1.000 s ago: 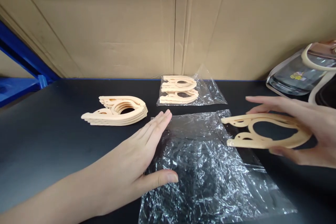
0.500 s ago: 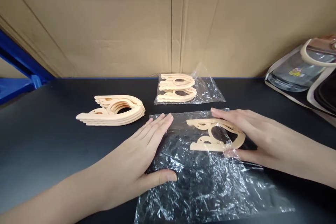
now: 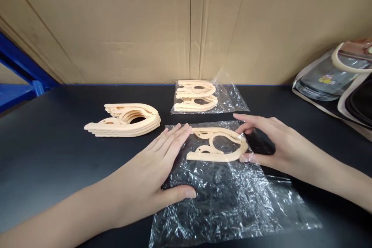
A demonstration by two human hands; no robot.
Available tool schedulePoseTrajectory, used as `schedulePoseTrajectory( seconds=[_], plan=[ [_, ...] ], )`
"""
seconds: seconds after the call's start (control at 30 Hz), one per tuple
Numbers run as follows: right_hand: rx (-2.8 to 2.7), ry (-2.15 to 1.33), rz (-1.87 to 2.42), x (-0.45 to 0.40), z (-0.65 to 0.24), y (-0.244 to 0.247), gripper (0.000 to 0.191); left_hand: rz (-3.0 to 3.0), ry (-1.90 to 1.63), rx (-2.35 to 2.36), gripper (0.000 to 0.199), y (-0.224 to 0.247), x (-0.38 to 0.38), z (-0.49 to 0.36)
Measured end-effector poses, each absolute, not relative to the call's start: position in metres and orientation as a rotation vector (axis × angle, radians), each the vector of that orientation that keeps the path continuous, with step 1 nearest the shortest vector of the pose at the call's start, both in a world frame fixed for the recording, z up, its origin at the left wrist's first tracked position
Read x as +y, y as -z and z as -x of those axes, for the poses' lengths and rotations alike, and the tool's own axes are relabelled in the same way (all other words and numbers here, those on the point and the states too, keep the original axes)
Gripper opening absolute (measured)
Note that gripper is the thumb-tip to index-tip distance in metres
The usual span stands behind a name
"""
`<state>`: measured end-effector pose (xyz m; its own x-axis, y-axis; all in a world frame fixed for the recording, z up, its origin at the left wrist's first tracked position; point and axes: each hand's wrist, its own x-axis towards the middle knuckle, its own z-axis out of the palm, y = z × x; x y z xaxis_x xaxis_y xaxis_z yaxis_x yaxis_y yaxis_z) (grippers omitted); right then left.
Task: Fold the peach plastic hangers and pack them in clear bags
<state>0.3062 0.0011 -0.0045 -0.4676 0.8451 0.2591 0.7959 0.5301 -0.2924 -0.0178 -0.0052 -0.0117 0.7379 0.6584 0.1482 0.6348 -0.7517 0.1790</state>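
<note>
A clear plastic bag (image 3: 215, 201) lies spread on the black table, with a cream folding hanger (image 3: 217, 157) flat inside its upper part. My left hand (image 3: 162, 166) rests flat on the bag's left side, fingertips at the hanger's upper left end and thumb out. At the bag's right edge, my right hand (image 3: 270, 139) has its thumb and fingers apart around the hanger's curved end, the thumb touching it through or beside the film; which one I cannot tell. To the left sits a stack of cream hangers (image 3: 128, 128).
Another clear bag (image 3: 232, 99) holding cream hangers (image 3: 197, 90) lies at the back middle of the black table (image 3: 58, 143). A clear bottle (image 3: 322, 81) with a strap lies at the right. Cardboard (image 3: 116, 27) stands behind, and a blue frame (image 3: 23, 66) at the left.
The hanger has slid left, deeper into the bag, towards my left hand. My right hand has shifted slightly at its curved end, with its fingers more curled. My left hand has stayed in place.
</note>
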Motion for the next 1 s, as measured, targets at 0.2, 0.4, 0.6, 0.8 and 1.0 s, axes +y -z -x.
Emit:
schedulePoseTrajectory(
  seconds=[0.2, 0.4, 0.6, 0.8, 1.0],
  plan=[
    [-2.291, -0.206, 1.339, 0.003, -0.300, 0.009, 0.064, -2.820, -0.336, 1.033, 0.095, 0.010, -0.003, 0.018],
    [-2.169, -0.463, 1.284, 0.008, -0.293, 0.010, 0.054, -2.781, -0.399, 1.023, 0.098, 0.011, -0.001, 0.018],
    [-2.127, -0.428, 1.279, 0.006, -0.286, 0.013, 0.055, -2.766, -0.409, 1.024, 0.099, 0.012, 0.001, 0.017],
    [-2.186, -0.239, 1.302, 0.001, -0.283, 0.014, 0.053, -2.693, -0.395, 1.026, 0.096, 0.009, 0.001, 0.015],
    [-2.268, -0.351, 1.207, -0.003, -0.283, 0.010, 0.052, -2.692, -0.342, 1.023, 0.091, 0.005, 0.002, 0.013]
  ],
)
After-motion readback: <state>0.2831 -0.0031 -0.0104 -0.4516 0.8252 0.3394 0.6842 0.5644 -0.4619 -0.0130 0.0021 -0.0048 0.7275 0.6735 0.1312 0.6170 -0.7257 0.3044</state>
